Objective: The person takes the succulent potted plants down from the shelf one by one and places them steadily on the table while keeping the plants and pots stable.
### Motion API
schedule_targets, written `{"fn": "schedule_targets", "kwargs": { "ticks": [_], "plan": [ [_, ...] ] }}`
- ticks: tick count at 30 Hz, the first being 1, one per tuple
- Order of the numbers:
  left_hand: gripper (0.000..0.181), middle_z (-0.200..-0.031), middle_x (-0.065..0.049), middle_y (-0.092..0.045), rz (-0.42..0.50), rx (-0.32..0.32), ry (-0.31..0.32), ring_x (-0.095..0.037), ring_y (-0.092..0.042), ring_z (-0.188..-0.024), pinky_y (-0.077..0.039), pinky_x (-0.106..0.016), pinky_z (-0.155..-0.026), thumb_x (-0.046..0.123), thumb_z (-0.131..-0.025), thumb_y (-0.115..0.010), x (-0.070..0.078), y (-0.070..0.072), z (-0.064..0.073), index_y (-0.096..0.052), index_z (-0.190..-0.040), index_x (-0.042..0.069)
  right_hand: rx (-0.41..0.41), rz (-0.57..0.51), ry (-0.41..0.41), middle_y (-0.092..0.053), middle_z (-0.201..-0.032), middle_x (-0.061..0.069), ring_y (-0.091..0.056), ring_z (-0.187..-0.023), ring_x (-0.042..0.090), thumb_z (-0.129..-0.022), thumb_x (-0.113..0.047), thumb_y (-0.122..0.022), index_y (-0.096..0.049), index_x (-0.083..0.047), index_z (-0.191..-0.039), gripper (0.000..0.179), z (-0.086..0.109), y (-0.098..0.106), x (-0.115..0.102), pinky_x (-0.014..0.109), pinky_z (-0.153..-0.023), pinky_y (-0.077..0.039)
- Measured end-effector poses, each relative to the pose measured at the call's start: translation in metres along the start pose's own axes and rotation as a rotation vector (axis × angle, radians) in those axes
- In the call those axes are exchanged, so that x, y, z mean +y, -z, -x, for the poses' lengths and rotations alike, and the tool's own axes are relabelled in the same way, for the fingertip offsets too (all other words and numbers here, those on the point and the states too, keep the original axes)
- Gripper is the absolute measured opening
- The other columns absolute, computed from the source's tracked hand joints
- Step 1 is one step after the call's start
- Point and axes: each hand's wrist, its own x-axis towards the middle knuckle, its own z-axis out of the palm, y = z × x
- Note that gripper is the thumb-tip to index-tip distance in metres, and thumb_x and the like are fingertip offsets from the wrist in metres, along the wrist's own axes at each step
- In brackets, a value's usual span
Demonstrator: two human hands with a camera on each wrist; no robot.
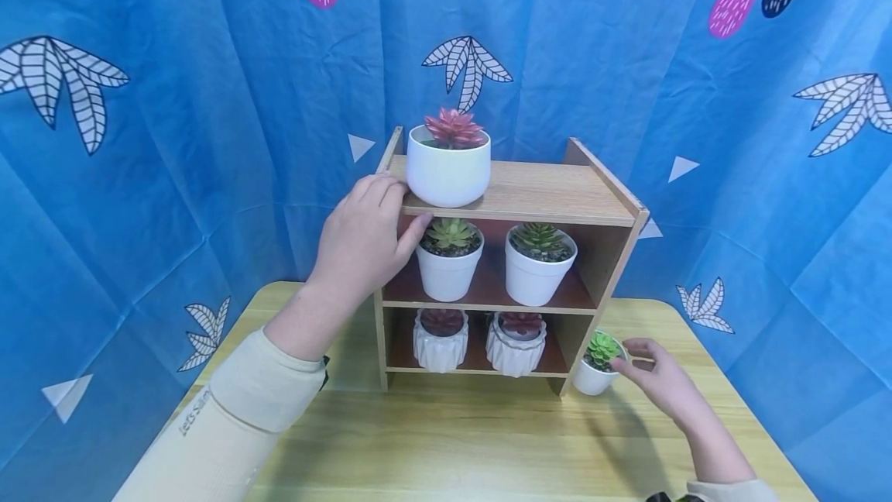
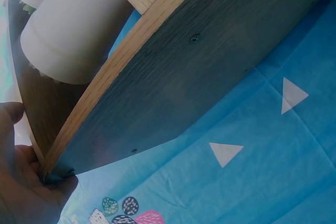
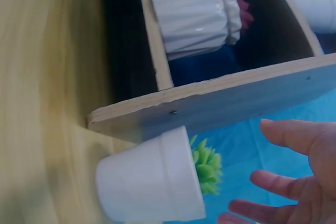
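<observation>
My left hand (image 1: 364, 232) grips the upper left corner of a small wooden shelf (image 1: 557, 188), its thumb on the front edge and fingers over the side. Right beside those fingers, a round white pot (image 1: 448, 177) with a red succulent stands on the top board. On the table by the shelf's right side is a white pot (image 3: 142, 182) holding a bright green succulent (image 1: 602, 348). My right hand (image 1: 658, 378) is next to that plant; in the right wrist view its fingers are spread, with a gap to the pot.
The middle board carries two white pots (image 1: 449, 273) with green succulents. On the bottom board are two ribbed white pots (image 1: 516, 351) with dark red succulents. Blue patterned curtains (image 1: 293, 99) surround the wooden table (image 1: 418, 448) at the back and both sides.
</observation>
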Motion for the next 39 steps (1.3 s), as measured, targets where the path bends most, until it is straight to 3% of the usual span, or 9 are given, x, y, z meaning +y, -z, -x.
{"fn": "schedule_targets", "kwargs": {
  "ticks": [23, 32, 39],
  "plan": [
    [0.050, -0.124, -0.014, -0.063, 0.009, 0.000, 0.006, -0.031, -0.054, -0.122, -0.049, -0.046, -0.101, 0.044, -0.095, -0.065, 0.001, 0.002, 0.000, -0.063, -0.123, 0.001, 0.050, 0.064, 0.125, -0.059, -0.126, 0.030, -0.063, -0.109, 0.043, -0.102, -0.034, -0.060, -0.051, 0.008, -0.131, 0.052, 0.015, 0.018, -0.041, 0.052, -0.087, -0.055],
    [0.051, -0.126, -0.014, -0.062, 0.012, -0.013, 0.016, -0.031, -0.053, -0.124, -0.048, -0.047, -0.102, 0.044, -0.095, -0.065, 0.000, 0.002, 0.000, -0.062, -0.123, 0.002, 0.087, 0.100, 0.173, -0.063, -0.122, 0.024, -0.065, -0.106, 0.038, -0.101, -0.033, -0.061, -0.056, 0.004, -0.128, 0.047, 0.018, 0.025, -0.059, 0.035, -0.081, -0.055],
    [0.051, -0.127, -0.014, -0.062, 0.014, -0.013, 0.012, -0.031, -0.053, -0.126, -0.048, -0.047, -0.103, 0.044, -0.096, -0.064, 0.000, 0.000, 0.000, -0.062, -0.124, 0.002, 0.084, 0.126, 0.193, -0.064, -0.120, 0.024, -0.066, -0.103, 0.038, -0.101, -0.034, -0.060, -0.058, 0.006, -0.125, 0.047, 0.016, 0.031, -0.071, 0.043, -0.081, -0.056]
  ]
}}
